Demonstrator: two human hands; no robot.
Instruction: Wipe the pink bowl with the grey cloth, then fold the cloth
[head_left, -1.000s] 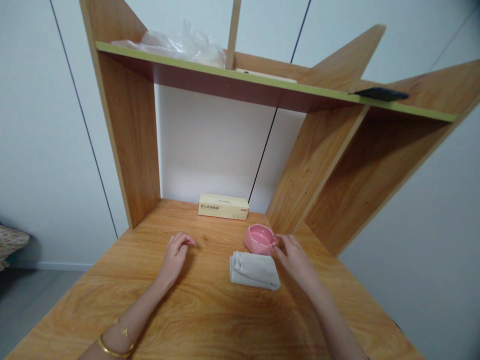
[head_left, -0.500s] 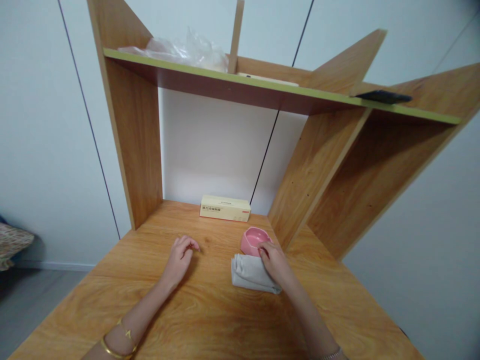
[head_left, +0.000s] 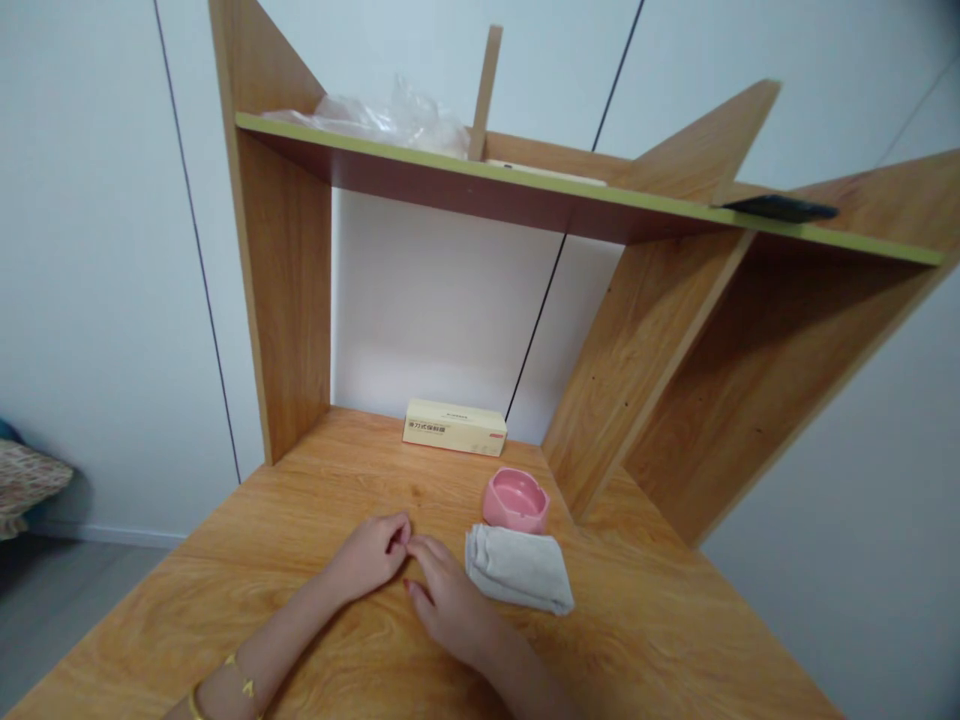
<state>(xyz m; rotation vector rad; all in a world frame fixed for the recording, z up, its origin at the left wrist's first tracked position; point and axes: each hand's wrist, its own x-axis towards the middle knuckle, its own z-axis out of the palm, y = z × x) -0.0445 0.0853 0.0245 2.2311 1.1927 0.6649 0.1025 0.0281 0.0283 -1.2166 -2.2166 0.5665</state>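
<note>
My left hand (head_left: 369,556) rests on the wooden desk (head_left: 315,500) with its fingers loosely curled and nothing in them. Beside it my right hand (head_left: 450,603) lies flat on the desk, and its fingertips meet those of the left hand. It holds nothing. A folded grey cloth (head_left: 519,569) lies just right of my right hand, apart from it. Behind the cloth, a small pink bowl (head_left: 515,498) stands upright and touches the cloth's far edge.
A cream box (head_left: 455,428) lies at the back of the desk against the white wall. Wooden uprights (head_left: 289,300) flank the desk bay. On the shelf (head_left: 525,180) above are a clear plastic bag (head_left: 382,112) and a dark flat object (head_left: 780,208).
My right hand left the pink bowl, passed over the grey cloth and moved left to lie against my left hand. The left hand has stayed put on the desk.
</note>
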